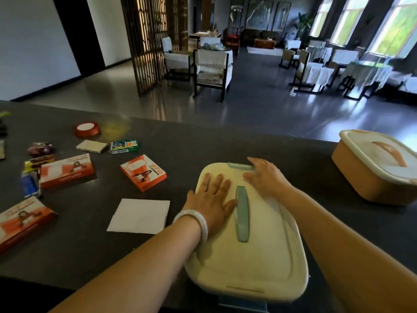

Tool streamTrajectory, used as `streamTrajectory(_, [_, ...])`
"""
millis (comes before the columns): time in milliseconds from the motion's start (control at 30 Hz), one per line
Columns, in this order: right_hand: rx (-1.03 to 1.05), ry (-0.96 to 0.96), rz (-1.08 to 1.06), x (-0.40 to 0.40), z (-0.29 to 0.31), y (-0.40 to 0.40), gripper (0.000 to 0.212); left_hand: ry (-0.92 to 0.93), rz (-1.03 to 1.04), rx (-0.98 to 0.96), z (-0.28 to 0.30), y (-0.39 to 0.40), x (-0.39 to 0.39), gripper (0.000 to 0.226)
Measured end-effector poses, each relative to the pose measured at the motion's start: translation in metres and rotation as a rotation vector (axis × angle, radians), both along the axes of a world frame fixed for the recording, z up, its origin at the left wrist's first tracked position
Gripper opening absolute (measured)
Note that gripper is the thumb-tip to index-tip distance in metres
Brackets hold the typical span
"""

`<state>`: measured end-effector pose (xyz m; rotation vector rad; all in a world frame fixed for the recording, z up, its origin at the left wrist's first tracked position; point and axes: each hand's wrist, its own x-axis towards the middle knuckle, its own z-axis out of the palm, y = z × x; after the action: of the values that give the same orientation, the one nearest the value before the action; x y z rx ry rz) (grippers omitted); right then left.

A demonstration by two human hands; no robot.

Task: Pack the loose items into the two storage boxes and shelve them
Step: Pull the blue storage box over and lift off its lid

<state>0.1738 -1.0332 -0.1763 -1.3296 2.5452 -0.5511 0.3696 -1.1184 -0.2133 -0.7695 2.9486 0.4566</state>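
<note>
Head view: lid (252,249) hides box contents; far items blurred.

1. Two storage boxes on the worktop (203,141): the cream-lidded box (248,256) with a teal handle, and the orange box (374,172) with a white lid.
2. Three orange-and-white cartons: the WiFi carton (143,172), a long carton (67,170), and a near-edge carton (23,222).
3. One white napkin (139,216).
4. One red ribbon spool (87,129).
5. One green packet (124,146).
6. One pale flat bar (91,146).
7. Several small wrapped snacks (36,163) at the left; their exact number cannot be told.
8. Two hands: the left hand (212,199) and the right hand (266,177).
</note>
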Motion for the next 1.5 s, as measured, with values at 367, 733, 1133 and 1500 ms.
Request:
streamTrajectory(367, [-0.085, -0.135, -0.088, -0.015, -0.011, -0.011, 0.027, -0.002, 0.009, 0.007, 0.008, 0.010, -0.002, 0.068])
streamTrajectory(733, [-0.091, -0.128, -0.166, -0.014, -0.014, -0.019, 0.039, -0.030, 0.027, -0.025, 0.011, 0.013, -0.001, 0.066])
streamTrajectory(1133, [-0.122, -0.149, -0.221, 0.005, -0.007, 0.033, 0.074, -0.043, 0.029, -0.041, 0.008, 0.011, -0.002, 0.067])
streamTrajectory(1500, [-0.286, -0.567, -0.415, 0.081, -0.032, 0.135, 0.062, 0.163, 0.059, 0.070, 0.031, 0.015, 0.014, 0.072])
